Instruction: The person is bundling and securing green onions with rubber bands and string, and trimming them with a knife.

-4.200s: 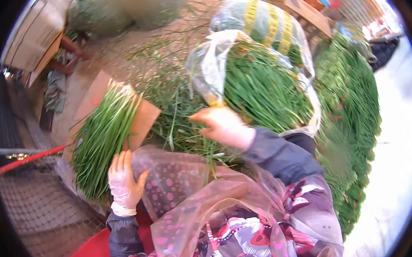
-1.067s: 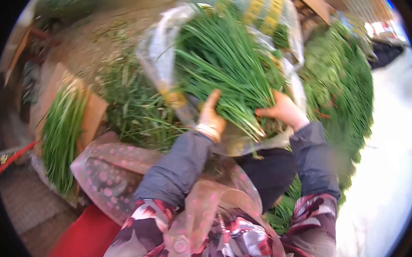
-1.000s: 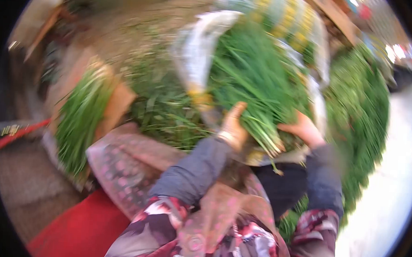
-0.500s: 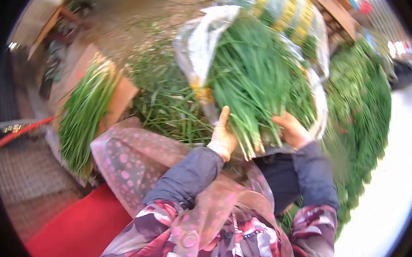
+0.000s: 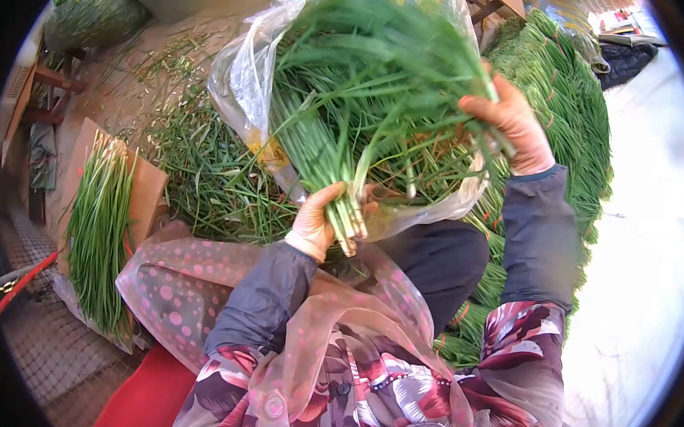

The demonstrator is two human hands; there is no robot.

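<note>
My left hand (image 5: 316,218) is closed round the pale stem ends of a bunch of garlic chives (image 5: 313,146), whose green leaves reach up into a clear plastic bag (image 5: 241,73). Raised at the bag's right side, my right hand (image 5: 518,128) grips a thinner bundle of chives by its stems. The leaves of that bundle (image 5: 397,42) sweep left across the bag's mouth and are smeared by motion. More loose chives (image 5: 429,168) lie in the bag beneath both hands.
To the left, a bunch of chives (image 5: 97,232) rests on a slanted brown board (image 5: 148,184). Leaf scraps (image 5: 205,171) cover the ground beside the bag. On the right is a long pile of banded chive bunches (image 5: 570,140). Filled bags (image 5: 97,11) stand at the back left.
My right hand has moved up and right, drawing some chives away from the rest. My left hand has gone slightly left and closed on the stem ends. The view has shifted.
</note>
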